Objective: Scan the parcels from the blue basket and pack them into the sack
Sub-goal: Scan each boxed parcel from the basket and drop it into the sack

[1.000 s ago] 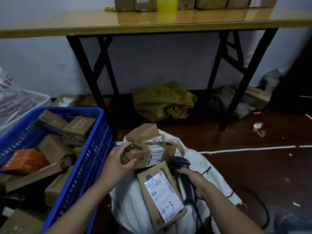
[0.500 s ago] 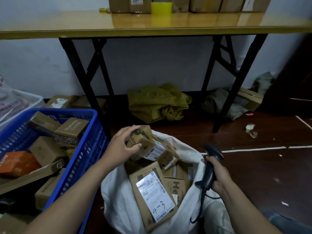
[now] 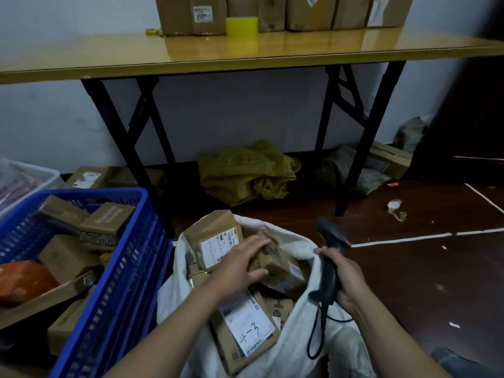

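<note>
The white sack [image 3: 289,347] stands open on the floor before me, holding several brown parcels. My left hand [image 3: 240,264] is inside its mouth, fingers and thumb laid around a small brown parcel [image 3: 271,261] with a green print, which rests on the others. A long parcel marked "4-3" [image 3: 246,327] lies below it. My right hand [image 3: 345,278] grips the black barcode scanner [image 3: 328,259] at the sack's right rim, its head pointing up and away. The blue basket [image 3: 120,268] stands at the left with several boxes inside.
A folding table [image 3: 245,54] with black legs stands ahead, carrying cardboard boxes and a yellow tape roll [image 3: 241,26]. Under it lie a crumpled yellow bag [image 3: 245,173] and more boxes. A white bin [image 3: 30,175] sits at far left. The scanner's cable hangs by the sack.
My left hand has lowered the small parcel into the sack onto the other boxes. My right hand has swung the scanner off to the right rim of the sack.
</note>
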